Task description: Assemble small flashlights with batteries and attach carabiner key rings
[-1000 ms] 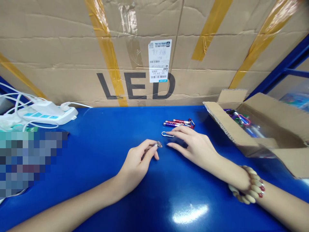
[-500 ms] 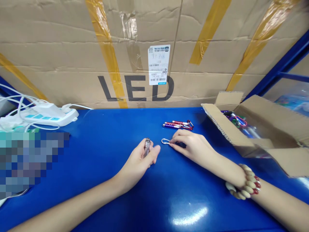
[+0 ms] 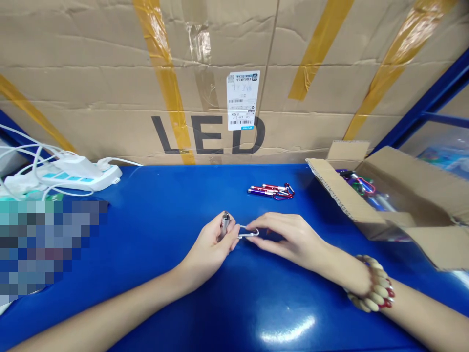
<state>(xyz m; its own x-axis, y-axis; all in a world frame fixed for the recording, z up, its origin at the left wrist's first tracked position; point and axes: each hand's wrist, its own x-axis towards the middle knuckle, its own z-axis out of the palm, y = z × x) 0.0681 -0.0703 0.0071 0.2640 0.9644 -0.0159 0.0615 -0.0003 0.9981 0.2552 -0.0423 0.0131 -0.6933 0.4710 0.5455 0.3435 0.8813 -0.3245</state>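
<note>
My left hand [image 3: 216,239] is wrapped round a small silver pen torch [image 3: 224,225] that points up out of the fist. A silver carabiner [image 3: 249,233] sticks out to the right, its left end at my left thumb and fingertips. My right hand [image 3: 289,237] has the thumb and forefinger on either side of the carabiner's rounded right end. Whether the carabiner is joined to the torch is hidden by my left fingers. Beyond my hands, red and purple pen torches [image 3: 269,190] with carabiners lie together on the blue table [image 3: 164,195].
On the right stands an open cardboard box [image 3: 333,195] with more pen torches inside. A white power strip [image 3: 98,180] with cables lies at the left, behind a blurred-out patch. A large carton [image 3: 110,98] marked LED walls off the back.
My right hand has come nearer and lower with the carabiner, whose other end now meets my left fingers. My left hand keeps the silver pen torch almost in place.
</note>
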